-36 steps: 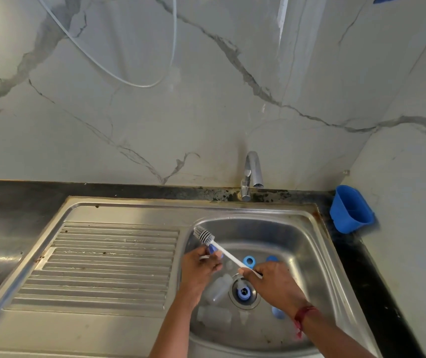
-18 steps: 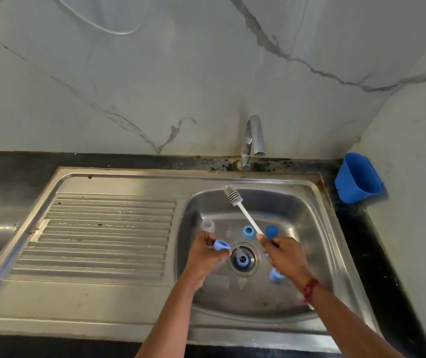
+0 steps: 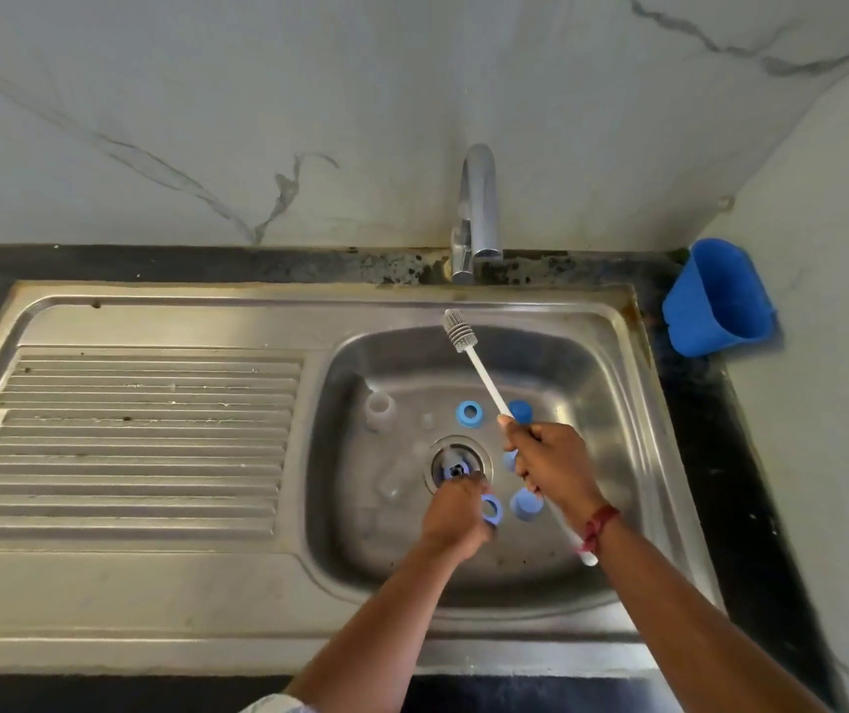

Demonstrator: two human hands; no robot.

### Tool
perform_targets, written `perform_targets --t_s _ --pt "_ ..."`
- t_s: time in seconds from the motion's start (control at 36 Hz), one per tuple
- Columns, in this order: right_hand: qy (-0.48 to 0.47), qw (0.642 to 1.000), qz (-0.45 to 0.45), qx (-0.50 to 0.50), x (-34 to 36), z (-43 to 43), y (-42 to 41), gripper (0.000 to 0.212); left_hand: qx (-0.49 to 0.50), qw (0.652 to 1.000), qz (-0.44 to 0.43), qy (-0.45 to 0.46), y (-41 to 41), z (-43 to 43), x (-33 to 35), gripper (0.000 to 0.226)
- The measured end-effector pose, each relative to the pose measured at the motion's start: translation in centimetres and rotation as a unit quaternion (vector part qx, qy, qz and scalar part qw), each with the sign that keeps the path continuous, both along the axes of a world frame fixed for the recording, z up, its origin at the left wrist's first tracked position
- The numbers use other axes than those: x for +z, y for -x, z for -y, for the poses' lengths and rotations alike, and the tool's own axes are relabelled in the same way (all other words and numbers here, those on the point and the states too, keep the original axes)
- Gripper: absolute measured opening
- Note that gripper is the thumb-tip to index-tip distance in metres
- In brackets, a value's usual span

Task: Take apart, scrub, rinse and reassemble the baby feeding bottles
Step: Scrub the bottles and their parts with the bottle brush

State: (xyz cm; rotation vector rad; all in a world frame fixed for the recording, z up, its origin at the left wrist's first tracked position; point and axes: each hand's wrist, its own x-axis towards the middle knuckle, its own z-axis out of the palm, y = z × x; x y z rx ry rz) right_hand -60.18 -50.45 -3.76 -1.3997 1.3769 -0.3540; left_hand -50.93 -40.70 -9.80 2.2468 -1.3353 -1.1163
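Observation:
My right hand point(image 3: 551, 463) grips the white handle of a bottle brush point(image 3: 484, 380); its grey bristle head points up toward the tap. My left hand point(image 3: 456, 512) holds a blue screw ring point(image 3: 492, 509) low over the sink basin point(image 3: 613, 455), just below the drain point(image 3: 456, 463). A clear bottle point(image 3: 380, 410) stands at the basin's left. Another clear bottle point(image 3: 394, 478) lies on the basin floor left of the drain. A blue ring point(image 3: 469, 414) and blue caps point(image 3: 521, 411) point(image 3: 526, 504) lie around the drain. A small clear teat point(image 3: 427, 420) sits near the ring.
A chrome tap point(image 3: 476, 208) rises behind the basin. The ribbed steel drainboard point(image 3: 129, 440) stretches to the left. A blue plastic cup point(image 3: 721, 298) leans in the back right corner on the black counter point(image 3: 752, 506). Marble walls stand behind and at the right.
My left hand moved right and down to just below the drain, still holding the blue ring. The brush head swung from the left to point up toward the tap. The camera tilted downward.

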Motion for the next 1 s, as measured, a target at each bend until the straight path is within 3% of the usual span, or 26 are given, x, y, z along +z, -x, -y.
perform_targets --t_s 0.06,0.25,0.39,0.53,0.61,0.67,0.78,0.83,0.92,1.0 --pt "-0.003 1.0 0.002 -0.002 -0.3 0.4 0.2 0.045 -0.041 0.999 0.013 -0.016 0.7 0.6 -0.9 0.043" --pt "-0.014 1.0 -0.006 -0.006 -1.2 1.6 0.9 0.042 -0.12 0.989 0.047 -0.076 2.1 2.2 -3.3 0.031" --pt "-0.017 1.0 -0.009 -0.02 -1.8 2.3 1.3 0.048 -0.103 0.987 0.034 -0.121 1.5 3.1 -4.1 0.051" --pt "-0.016 1.0 -0.022 -0.014 -2.3 2.7 1.2 0.054 -0.101 0.991 0.009 -0.082 1.3 4.1 -4.7 0.082" --pt "-0.018 1.0 -0.018 -0.011 -2.5 2.7 1.0 0.054 -0.11 0.992 0.008 -0.06 1.8 4.7 -4.8 0.088" --pt "-0.01 1.0 -0.027 -0.005 -2.4 2.7 0.8 0.052 -0.122 0.991 0.022 -0.055 2.3 4.9 -4.8 0.082" --pt "0.007 0.999 -0.043 0.013 -2.4 2.8 0.7 0.052 -0.123 0.991 0.047 -0.023 3.2 4.9 -4.6 0.04" --pt "0.013 0.999 -0.04 0.014 -2.3 3.0 0.9 0.052 -0.113 0.993 0.042 -0.003 3.4 4.8 -4.8 0.035" --pt "0.026 0.999 -0.042 0.017 -2.2 3.2 1.2 0.054 -0.072 0.997 -0.01 0.02 3.4 4.6 -5.1 0.041" --pt "0.036 0.998 -0.05 0.021 -2.3 3.3 1.2 0.057 0.043 0.992 -0.118 0.019 2.8 4.4 -4.5 0.038"
